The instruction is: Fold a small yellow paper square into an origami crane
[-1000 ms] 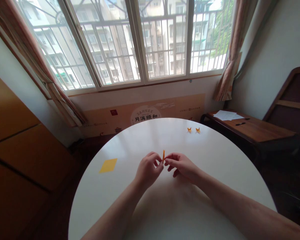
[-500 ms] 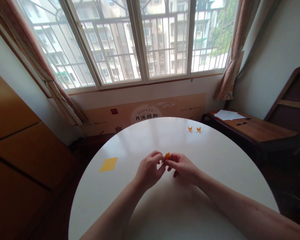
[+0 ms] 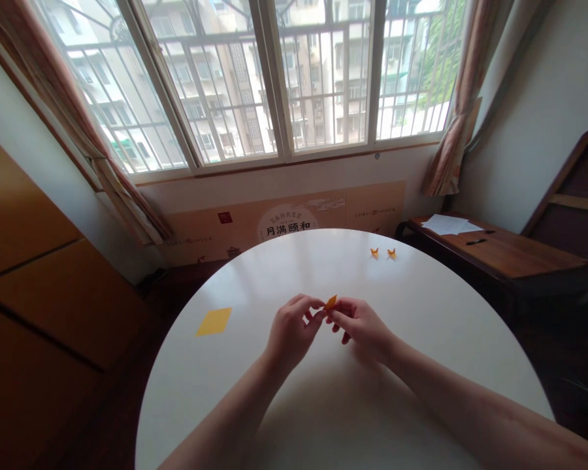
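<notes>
A small folded piece of orange paper (image 3: 330, 302) is pinched between my two hands over the middle of the table. My left hand (image 3: 296, 324) grips its lower left side between thumb and fingers. From the right, my right hand (image 3: 357, 323) closes thumb and index finger on the same paper, its other fingers curled loosely below. The paper's pointed tip shows above the fingertips; its lower part is hidden. A flat yellow paper square (image 3: 214, 322) lies to the left of my hands. Two small orange paper cranes (image 3: 375, 253) stand side by side near the far right edge.
The round white table (image 3: 436, 352) fills the foreground. Beyond its right edge stands a wooden armchair (image 3: 534, 251) with white sheets (image 3: 448, 224) and a dark pen (image 3: 476, 241). A printed cardboard panel (image 3: 372, 209) leans under the barred window. An orange-brown cabinet (image 3: 34, 300) is at left.
The folded paper and both hands have shifted slightly up, and more of the paper's pointed tip shows. The square and the cranes stay where they were; the camera view has moved a little.
</notes>
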`<move>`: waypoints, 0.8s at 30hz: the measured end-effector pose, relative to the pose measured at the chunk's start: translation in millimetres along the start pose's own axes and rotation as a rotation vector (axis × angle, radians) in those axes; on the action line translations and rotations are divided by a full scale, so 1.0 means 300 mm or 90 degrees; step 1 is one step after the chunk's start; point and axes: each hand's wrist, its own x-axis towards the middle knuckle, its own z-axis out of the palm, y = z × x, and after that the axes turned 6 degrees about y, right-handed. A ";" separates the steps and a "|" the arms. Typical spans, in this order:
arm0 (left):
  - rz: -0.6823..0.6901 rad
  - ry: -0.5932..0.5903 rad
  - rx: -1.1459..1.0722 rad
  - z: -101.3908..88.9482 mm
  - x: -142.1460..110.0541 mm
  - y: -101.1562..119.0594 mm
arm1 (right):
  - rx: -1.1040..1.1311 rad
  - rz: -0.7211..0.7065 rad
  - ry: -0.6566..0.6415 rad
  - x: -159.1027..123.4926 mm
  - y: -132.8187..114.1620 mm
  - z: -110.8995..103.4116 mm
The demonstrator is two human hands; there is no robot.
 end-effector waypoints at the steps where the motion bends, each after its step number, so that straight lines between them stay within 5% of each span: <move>1: 0.003 0.001 -0.003 0.001 -0.001 0.002 | -0.004 -0.005 0.002 -0.001 0.001 0.001; 10: 0.064 0.031 0.051 -0.005 -0.007 0.029 | -0.016 -0.027 -0.004 -0.008 0.000 0.006; 24: 0.024 0.047 -0.032 0.005 -0.007 0.018 | -0.069 -0.085 0.015 -0.018 0.004 0.006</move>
